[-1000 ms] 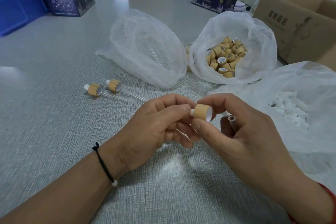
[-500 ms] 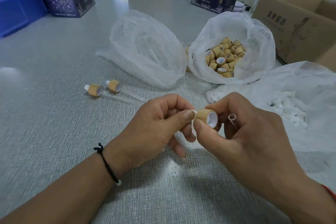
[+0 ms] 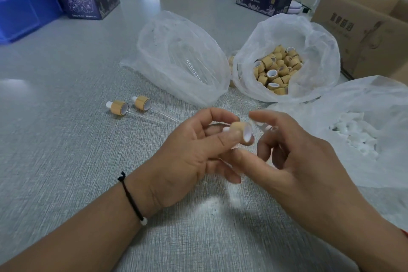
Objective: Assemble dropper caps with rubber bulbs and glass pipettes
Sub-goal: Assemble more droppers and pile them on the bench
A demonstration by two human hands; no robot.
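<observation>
While left hand (image 3: 189,152) pinches bamboo cap (image 3: 239,130), right hand (image 3: 293,161) blurred — grip unclear, bags (image 3: 183,59) near.

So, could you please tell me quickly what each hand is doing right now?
Left hand: pinching the round bamboo-coloured dropper cap with its white rubber bulb.
Right hand: blurred; fingers loosely curled, grip cannot be told.

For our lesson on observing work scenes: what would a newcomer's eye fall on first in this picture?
First, the two hands at the centre: the left hand pinches a bamboo-coloured dropper cap while the right hand hovers beside it, blurred. Behind them, an open plastic bag of matching caps stands out. To the left, two finished droppers lie side by side on the grey table.
</observation>
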